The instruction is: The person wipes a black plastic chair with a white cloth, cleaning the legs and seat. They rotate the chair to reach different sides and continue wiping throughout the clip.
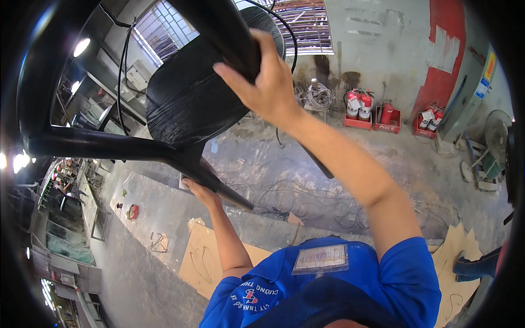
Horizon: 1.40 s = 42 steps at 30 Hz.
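We have the black wooden chair (186,98) lifted clear of the concrete floor (262,158) and tipped overhead, our right hand (262,82) wrapped around one leg, our left hand (199,191) clasping another, with setting it down apparently yet to come

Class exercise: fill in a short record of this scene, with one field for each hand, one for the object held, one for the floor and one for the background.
Left hand: grips a lower leg of the chair
Right hand: wrapped round an upper leg
Object: black chair with a round seat, lifted and tilted
Floor: cardboard sheets, loose wires on concrete
Background: red fire extinguishers against the wall
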Available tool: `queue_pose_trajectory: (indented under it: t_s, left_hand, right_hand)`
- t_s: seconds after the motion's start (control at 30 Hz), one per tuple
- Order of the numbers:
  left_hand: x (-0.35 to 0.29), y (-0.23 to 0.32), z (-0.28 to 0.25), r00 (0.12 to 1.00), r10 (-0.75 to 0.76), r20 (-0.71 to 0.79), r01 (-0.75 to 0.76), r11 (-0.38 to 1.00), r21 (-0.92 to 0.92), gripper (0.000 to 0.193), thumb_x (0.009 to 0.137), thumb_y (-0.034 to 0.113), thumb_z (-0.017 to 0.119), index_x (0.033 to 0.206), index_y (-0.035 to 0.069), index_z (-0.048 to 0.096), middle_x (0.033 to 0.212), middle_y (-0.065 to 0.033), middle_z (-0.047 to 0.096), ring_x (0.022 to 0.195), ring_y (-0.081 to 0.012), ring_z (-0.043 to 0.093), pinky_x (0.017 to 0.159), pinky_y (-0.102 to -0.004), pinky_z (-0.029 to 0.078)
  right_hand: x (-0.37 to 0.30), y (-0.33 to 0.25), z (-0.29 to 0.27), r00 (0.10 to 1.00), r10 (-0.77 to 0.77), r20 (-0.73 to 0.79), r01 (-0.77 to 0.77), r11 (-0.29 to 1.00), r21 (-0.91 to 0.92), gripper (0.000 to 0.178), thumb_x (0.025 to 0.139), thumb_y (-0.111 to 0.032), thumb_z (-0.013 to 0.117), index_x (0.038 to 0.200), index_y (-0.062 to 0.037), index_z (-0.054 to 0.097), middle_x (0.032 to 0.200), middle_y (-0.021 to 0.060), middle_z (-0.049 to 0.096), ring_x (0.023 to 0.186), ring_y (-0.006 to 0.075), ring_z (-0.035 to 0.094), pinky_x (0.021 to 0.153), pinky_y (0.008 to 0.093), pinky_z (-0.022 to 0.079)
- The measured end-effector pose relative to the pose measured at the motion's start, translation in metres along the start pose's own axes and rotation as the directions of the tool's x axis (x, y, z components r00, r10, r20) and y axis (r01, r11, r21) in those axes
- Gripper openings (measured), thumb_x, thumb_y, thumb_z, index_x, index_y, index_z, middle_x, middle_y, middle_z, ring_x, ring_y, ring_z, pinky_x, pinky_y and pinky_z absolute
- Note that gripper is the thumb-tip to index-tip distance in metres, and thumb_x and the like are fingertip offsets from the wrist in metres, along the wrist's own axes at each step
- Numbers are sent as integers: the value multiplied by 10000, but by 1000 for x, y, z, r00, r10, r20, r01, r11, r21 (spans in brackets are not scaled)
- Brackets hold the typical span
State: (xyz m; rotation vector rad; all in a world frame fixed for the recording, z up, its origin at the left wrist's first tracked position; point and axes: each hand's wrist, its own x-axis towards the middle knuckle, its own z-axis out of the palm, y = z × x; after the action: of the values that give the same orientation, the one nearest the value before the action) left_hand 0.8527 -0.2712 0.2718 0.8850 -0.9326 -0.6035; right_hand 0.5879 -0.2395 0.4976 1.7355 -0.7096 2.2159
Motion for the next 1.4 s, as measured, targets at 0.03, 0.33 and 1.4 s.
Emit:
queue_pose_trajectory:
  t_s: [0.03, 0.33, 1.4]
  left_hand:
    - [1, 9, 2, 998, -55, -8, 55, 998, -28, 687, 981, 560, 198, 1314, -4, 404, 1188, -146, 529, 1024, -240, 568, 863, -364, 485]
    - [-22, 151, 92, 858, 460, -228, -497, 855, -148, 636, 1007, 445, 238, 1355, -83, 297, 1370, -207, 388, 1261, -283, 421, 1068, -402, 339]
    - [40, 204, 86, 41, 273, 961, -813, -550, 191, 470, 704, 322, 721, 1140, 178, 621, 1336, 33, 512, 1331, -226, 367, 1103, -615, 111]
  right_hand:
    - [-15, -2, -2, 999, 25, 26, -24, 999, -30, 567, 781, -249, 740, 1200, -16, 437, 1033, 196, 602, 908, 329, 631, 742, 375, 505]
    - [-168, 1, -46, 945, 154, 289, -40, 930, -365, 765, 792, -127, 697, 1410, -15, 260, 1304, 229, 466, 1090, 384, 536, 857, 411, 468]
    - [-256, -40, -31, 464, 745, 479, -761, 612, -216, 391, 763, -236, 693, 1050, -56, 497, 779, 214, 640, 766, 408, 641, 662, 449, 504]
